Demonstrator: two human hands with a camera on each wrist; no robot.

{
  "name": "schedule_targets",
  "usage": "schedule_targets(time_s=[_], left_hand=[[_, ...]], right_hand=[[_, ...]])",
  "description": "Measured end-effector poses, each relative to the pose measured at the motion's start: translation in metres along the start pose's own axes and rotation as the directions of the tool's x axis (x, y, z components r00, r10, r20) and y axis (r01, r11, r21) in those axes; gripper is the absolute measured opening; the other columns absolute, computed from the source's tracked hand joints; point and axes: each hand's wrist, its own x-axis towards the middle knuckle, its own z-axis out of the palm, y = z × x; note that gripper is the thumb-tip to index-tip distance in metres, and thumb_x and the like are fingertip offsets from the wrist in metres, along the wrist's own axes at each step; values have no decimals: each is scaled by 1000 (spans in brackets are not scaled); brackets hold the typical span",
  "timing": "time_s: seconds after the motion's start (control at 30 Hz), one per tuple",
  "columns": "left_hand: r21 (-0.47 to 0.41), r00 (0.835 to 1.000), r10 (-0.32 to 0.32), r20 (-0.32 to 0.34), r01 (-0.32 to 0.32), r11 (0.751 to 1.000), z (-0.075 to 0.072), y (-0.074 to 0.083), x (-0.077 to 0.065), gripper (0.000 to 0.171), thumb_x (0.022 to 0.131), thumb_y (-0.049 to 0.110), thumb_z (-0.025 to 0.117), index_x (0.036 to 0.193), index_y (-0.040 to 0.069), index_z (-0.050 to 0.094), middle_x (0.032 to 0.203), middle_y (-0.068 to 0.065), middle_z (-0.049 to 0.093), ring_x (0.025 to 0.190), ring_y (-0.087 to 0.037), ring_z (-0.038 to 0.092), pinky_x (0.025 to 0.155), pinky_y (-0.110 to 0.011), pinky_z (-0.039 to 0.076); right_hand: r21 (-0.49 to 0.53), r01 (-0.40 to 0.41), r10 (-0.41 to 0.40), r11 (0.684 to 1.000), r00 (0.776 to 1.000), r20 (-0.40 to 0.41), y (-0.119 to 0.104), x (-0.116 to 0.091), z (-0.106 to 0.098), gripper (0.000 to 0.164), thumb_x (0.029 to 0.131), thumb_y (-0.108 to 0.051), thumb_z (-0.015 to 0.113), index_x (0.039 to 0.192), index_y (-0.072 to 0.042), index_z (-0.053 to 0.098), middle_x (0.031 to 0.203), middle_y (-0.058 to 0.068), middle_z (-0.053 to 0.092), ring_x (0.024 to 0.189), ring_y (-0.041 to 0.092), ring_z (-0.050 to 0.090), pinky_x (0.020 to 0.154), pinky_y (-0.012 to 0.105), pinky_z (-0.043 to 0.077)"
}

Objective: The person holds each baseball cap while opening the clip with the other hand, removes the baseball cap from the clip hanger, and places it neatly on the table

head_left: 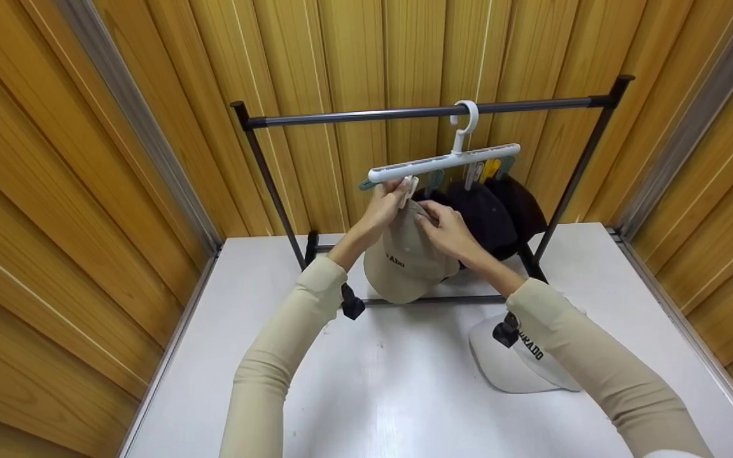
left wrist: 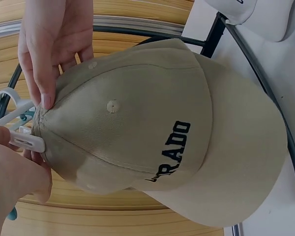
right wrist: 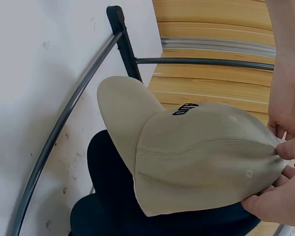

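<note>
A beige baseball cap (left wrist: pixel 137 113) with dark lettering hangs brim down beneath a white clip hanger (head_left: pixel 443 163). My left hand (head_left: pixel 384 207) pinches a white clothespin (left wrist: pixel 29 141) at the top of the cap's crown. On the other side of the crown, my right hand (head_left: pixel 448 230) pinches the gathered fabric between thumb and fingers. In the right wrist view, the right fingertips (right wrist: pixel 285 150) sit right at the crown's peak. Dark caps (head_left: pixel 484 216) hang from other clips just to the right of the beige one.
The hanger hooks over the top bar of a black rack (head_left: pixel 366 116). A light cap (head_left: pixel 519 356) lies on the white surface (head_left: pixel 366 381) at front right, partly behind the right sleeve. Yellow and green clips (head_left: pixel 492 168) line the hanger's right half. Wood-look panels (head_left: pixel 354 51) surround the rack.
</note>
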Motion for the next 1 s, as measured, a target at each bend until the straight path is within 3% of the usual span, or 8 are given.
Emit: schedule_targets(time_s=[0.13, 0.37, 0.43, 0.6, 0.67, 0.8, 0.9, 1.0], left_hand=[[-23, 1000, 25, 0, -25, 999, 0, -1, -2, 38, 109, 18, 47, 140, -2, 56, 121, -5, 62, 107, -8, 50, 102, -25, 42], [-18, 1000, 0, -13, 0, 1000, -3, 0, -4, 38, 108, 22, 51, 138, 2, 62, 140, -11, 64, 128, -15, 55, 119, -35, 37], [-14, 1000, 8, -7, -8, 1000, -3, 1, -4, 37, 108, 21, 50, 137, 1, 62, 141, -12, 63, 132, -17, 55, 120, -35, 37], [-29, 1000, 19, -12, -19, 999, -1, 2, -1, 36, 108, 17, 50, 135, -2, 63, 142, -15, 62, 134, -20, 54, 120, -35, 37], [-33, 1000, 20, -14, -21, 999, 0, 3, -1, 36, 108, 16, 51, 135, -3, 63, 143, -17, 62, 135, -22, 54, 120, -37, 37], [-7, 1000, -21, 15, 22, 1000, 0, 2, -1, 41, 109, 22, 49, 144, 3, 58, 149, -14, 57, 143, -24, 49, 123, -38, 34], [17, 996, -63, 55, 62, 998, -3, 0, -2, 46, 110, 30, 46, 152, 11, 50, 156, -9, 51, 149, -23, 43, 126, -39, 29], [48, 994, -74, 85, 70, 996, -8, -4, -5, 50, 110, 32, 44, 156, 10, 43, 159, -9, 47, 151, -23, 39, 128, -40, 26]], right_hand=[[25, -36, 36, 999, 999, 7, -2, -1, 3, 34, 105, -9, 53, 135, 4, 61, 131, 24, 68, 119, 36, 68, 101, 50, 54], [47, -96, 94, 994, 995, 36, -8, -3, 3, 34, 105, -11, 54, 137, 0, 62, 130, 20, 70, 120, 34, 68, 100, 44, 54], [49, -113, 110, 992, 993, 48, -10, -4, 1, 35, 106, -13, 54, 137, -1, 62, 131, 19, 70, 117, 33, 69, 92, 39, 56], [43, -135, 129, 990, 985, 113, -14, -5, -1, 35, 106, -17, 55, 135, -1, 64, 127, 21, 71, 91, 21, 72, 67, 22, 53], [31, -119, 114, 992, 985, 133, -14, -7, 0, 33, 105, -15, 56, 131, 2, 65, 123, 23, 72, 79, 12, 68, 63, 18, 50], [15, -114, 110, 993, 982, 155, -13, -12, 3, 31, 104, -12, 56, 128, 5, 66, 114, 24, 74, 61, 1, 57, 57, 16, 46], [40, -159, 149, 986, 972, 181, -14, -16, 4, 32, 104, -13, 57, 129, 4, 66, 107, 19, 76, 52, 1, 51, 52, 17, 43], [102, -215, 190, 971, 958, 215, -16, -20, 1, 33, 103, -16, 58, 130, 2, 66, 100, 11, 77, 54, 2, 52, 52, 18, 43]])
